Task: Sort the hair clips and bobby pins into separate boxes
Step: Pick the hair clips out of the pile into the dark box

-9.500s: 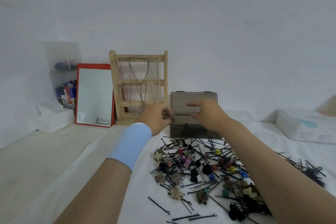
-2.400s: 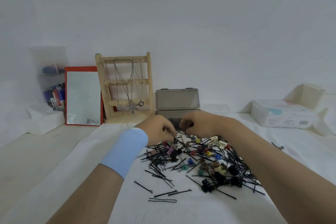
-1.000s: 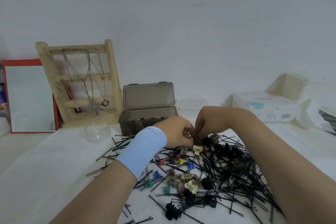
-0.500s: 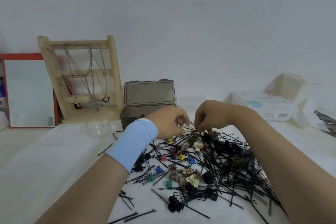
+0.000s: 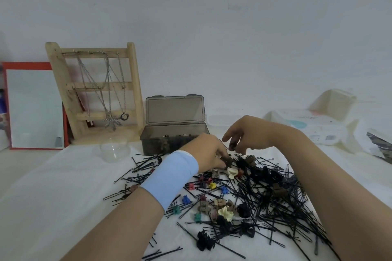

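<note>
A heap of black bobby pins (image 5: 275, 207) mixed with small coloured hair clips (image 5: 224, 212) lies on a white cloth. Behind it stands a smoky grey box (image 5: 197, 133), lid up, with clips inside. My left hand (image 5: 206, 152), a light blue band on its wrist, reaches into the far edge of the heap and pinches a brown hair clip (image 5: 230, 161). My right hand (image 5: 248, 131) hovers just above the heap, right of the box, and pinches a small dark hair clip (image 5: 233, 146) between thumb and fingers.
A small clear bowl (image 5: 114, 150) sits left of the grey box, and a clear flat box (image 5: 220, 119) behind it on the right. A wooden necklace stand (image 5: 95, 91) and a red-framed mirror (image 5: 34, 106) lean on the wall. A tissue pack (image 5: 314, 127) lies at the right.
My left hand has dropped to the heap's far edge onto a brown clip. My right hand has opened out a little and lifted, a dark clip in its fingers.
</note>
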The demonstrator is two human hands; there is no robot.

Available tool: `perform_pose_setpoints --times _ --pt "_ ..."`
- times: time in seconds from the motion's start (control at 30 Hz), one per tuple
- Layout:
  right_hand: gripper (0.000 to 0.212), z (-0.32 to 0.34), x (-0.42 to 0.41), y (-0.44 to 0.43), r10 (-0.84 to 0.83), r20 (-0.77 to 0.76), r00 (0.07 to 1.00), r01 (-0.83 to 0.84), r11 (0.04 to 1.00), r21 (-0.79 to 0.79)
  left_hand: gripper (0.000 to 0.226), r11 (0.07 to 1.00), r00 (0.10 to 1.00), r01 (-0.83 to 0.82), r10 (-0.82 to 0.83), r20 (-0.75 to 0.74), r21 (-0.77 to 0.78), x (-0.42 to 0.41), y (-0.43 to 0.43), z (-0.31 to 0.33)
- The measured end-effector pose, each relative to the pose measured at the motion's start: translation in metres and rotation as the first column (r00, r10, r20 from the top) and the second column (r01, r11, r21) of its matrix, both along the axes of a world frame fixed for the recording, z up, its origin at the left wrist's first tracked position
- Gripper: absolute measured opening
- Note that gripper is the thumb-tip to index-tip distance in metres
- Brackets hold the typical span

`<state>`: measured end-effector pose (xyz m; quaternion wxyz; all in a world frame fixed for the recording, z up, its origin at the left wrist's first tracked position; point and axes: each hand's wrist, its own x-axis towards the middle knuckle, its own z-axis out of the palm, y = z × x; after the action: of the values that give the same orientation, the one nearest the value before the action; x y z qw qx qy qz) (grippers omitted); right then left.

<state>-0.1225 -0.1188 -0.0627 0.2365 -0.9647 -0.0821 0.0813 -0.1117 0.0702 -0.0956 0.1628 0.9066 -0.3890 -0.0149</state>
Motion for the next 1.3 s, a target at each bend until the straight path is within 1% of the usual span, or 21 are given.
perform_pose_setpoints --times 0.1,0.2,0.23,0.3,0.33,0.47,0.53,0.6,0.7,0.8,0.87,0.9,0.97,1.0,1.03,1.07,1.1,1.13,1.17,1.23,1.3 --pt "0.039 0.002 -0.003 0.001 0.029 0.019 0.999 -0.028 0.999 -0.031 0.018 1.0 1.0 0.001 -0.001 -0.003 -0.014 -0.001 0.002 0.001" --pt "0.048 0.001 -0.006 0.008 0.047 -0.031 0.998 -0.05 0.994 -0.1 0.014 1.0 1.0 -0.014 0.013 -0.022 -0.021 0.001 0.008 0.005" --pt "0.047 0.0 -0.007 0.011 0.059 -0.058 0.997 -0.066 0.99 -0.121 0.014 0.999 0.999 -0.025 0.024 -0.024 -0.031 0.001 0.01 0.008" --pt "0.03 0.0 -0.009 0.018 0.083 -0.1 0.992 -0.096 0.986 -0.136 0.012 0.995 0.998 -0.061 0.059 -0.027 -0.08 0.005 0.016 0.017" --pt "0.024 -0.001 -0.01 0.021 0.092 -0.099 0.991 -0.105 0.985 -0.134 0.012 0.99 0.997 -0.082 0.08 -0.019 -0.116 0.007 0.019 0.022" --pt "0.023 -0.006 -0.01 0.025 0.094 -0.02 0.995 -0.096 0.985 -0.141 0.011 0.94 0.973 -0.204 0.225 0.05 -0.273 0.021 0.038 0.035" --pt "0.019 -0.004 -0.009 0.024 0.088 -0.018 0.996 -0.089 0.991 -0.098 0.012 0.919 0.944 -0.274 0.313 0.102 -0.284 0.03 0.048 0.033" --pt "0.014 0.0 -0.006 0.023 0.085 0.038 0.996 -0.084 0.996 -0.029 0.013 0.903 0.918 -0.329 0.375 0.132 -0.276 0.04 0.057 0.029" --pt "0.015 0.004 0.003 0.033 0.028 0.223 0.974 -0.05 0.994 0.092 0.014 0.883 0.898 -0.363 0.417 0.141 -0.296 0.05 0.068 0.025" --pt "0.018 0.008 0.019 0.054 -0.004 0.375 0.927 -0.031 0.996 0.086 0.016 0.878 0.898 -0.375 0.424 0.121 -0.297 0.054 0.072 0.02" --pt "0.025 0.009 0.03 0.068 -0.013 0.433 0.902 -0.027 0.996 0.086 0.021 0.887 0.905 -0.383 0.416 0.088 -0.257 0.054 0.073 0.018" --pt "0.033 0.01 0.034 0.074 -0.02 0.427 0.904 -0.02 0.996 0.089 0.025 0.889 0.907 -0.388 0.415 0.074 -0.242 0.054 0.075 0.017" --pt "0.052 0.013 0.04 0.084 -0.012 0.363 0.932 -0.009 0.998 0.056 0.035 0.892 0.911 -0.388 0.409 0.05 -0.232 0.054 0.082 0.019" --pt "0.058 0.012 0.041 0.086 0.0 0.338 0.941 -0.003 1.0 0.009 0.038 0.897 0.917 -0.377 0.396 0.039 -0.231 0.052 0.085 0.021" --pt "0.059 0.013 0.041 0.088 0.012 0.343 0.939 0.003 0.999 -0.042 0.039 0.902 0.922 -0.367 0.385 0.038 -0.229 0.05 0.088 0.024" --pt "0.053 0.013 0.04 0.09 0.023 0.369 0.929 0.004 0.997 -0.072 0.036 0.907 0.925 -0.357 0.377 0.054 -0.224 0.048 0.092 0.026" --pt "0.042 0.016 0.037 0.094 0.041 0.401 0.915 -0.007 0.996 -0.084 0.03 0.91 0.924 -0.351 0.375 0.078 -0.218 0.044 0.096 0.03" --pt "0.031 0.018 0.033 0.098 0.066 0.409 0.91 -0.031 0.995 -0.09 0.021 0.914 0.923 -0.347 0.373 0.093 -0.211 0.039 0.101 0.033" --pt "0.022 0.021 0.027 0.102 0.106 0.382 0.918 -0.073 0.992 -0.1 0.012 0.918 0.926 -0.348 0.368 0.085 -0.189 0.033 0.106 0.038" --pt "0.015 0.024 0.013 0.114 0.23 0.234 0.945 -0.2 0.969 -0.146 0.004 0.94 0.941 -0.335 0.337 0.027 -0.072 0.016 0.116 0.045" --pt "0.014 0.024 0.001 0.127 0.342 0.044 0.939 -0.328 0.925 -0.19 0.004 0.961 0.957 -0.27 0.275 -0.091 0.06 -0.002 0.123 0.046"
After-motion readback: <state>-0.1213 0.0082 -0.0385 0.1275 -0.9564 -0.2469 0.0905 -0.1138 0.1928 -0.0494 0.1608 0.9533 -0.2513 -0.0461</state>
